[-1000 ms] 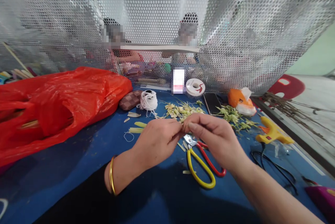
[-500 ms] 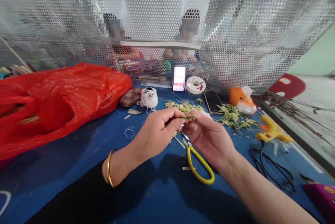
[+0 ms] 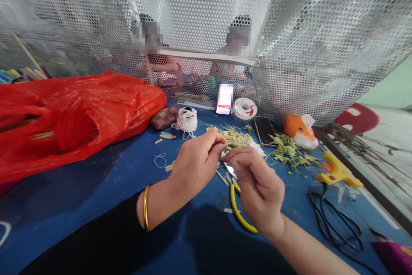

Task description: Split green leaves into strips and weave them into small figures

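Observation:
My left hand (image 3: 198,164) is closed in a pinch at the middle of the table, a gold bracelet on its wrist. What its fingertips hold is too small and hidden to make out. Close beside it, my right hand (image 3: 261,189) is also pinched, thumb against bent fingers, its contents hidden. Below the right hand lies a pair of scissors with yellow handles (image 3: 237,211), partly covered by that hand. Just beyond both hands spreads a heap of pale green plant pieces (image 3: 236,137), with a second pile (image 3: 291,149) to its right.
A red plastic bag (image 3: 106,112) fills the left side. Along the back stand a ball of white string (image 3: 186,120), a lit phone (image 3: 224,98), a white spool (image 3: 245,108) and a dark phone (image 3: 264,131). At right are an orange tissue pack (image 3: 298,131) and a yellow glue gun (image 3: 337,172).
My right hand has turned from palm-up to knuckles-up, its fingers curling in. The small green piece that showed between my fingertips is now out of sight. The view has shifted slightly.

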Motion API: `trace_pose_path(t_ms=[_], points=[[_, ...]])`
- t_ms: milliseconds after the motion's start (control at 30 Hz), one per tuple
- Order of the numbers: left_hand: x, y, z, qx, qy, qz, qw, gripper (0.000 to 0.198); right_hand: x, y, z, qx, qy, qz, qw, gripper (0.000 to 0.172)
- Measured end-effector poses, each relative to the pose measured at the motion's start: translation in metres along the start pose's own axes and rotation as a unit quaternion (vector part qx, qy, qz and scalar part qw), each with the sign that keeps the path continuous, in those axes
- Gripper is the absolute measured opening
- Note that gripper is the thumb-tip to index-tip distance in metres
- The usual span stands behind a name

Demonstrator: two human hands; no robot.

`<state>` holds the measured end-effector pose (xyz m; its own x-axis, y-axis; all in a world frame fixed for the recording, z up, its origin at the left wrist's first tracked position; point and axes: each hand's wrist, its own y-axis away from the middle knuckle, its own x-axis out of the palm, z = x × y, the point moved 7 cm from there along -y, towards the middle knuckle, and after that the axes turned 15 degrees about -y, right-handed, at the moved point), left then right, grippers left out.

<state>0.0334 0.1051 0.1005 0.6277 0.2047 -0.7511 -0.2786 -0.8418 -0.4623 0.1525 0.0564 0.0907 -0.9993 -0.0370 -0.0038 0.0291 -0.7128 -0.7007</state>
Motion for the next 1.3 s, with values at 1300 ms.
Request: trace_pose_path(t_ms=[1300], points=[[0.006,-0.004,0.004,-0.033,0.123,0.070,0.989,0.006,-0.015,-0.001,-0.050,0.271,-0.140,-0.124,0.944,0.020]])
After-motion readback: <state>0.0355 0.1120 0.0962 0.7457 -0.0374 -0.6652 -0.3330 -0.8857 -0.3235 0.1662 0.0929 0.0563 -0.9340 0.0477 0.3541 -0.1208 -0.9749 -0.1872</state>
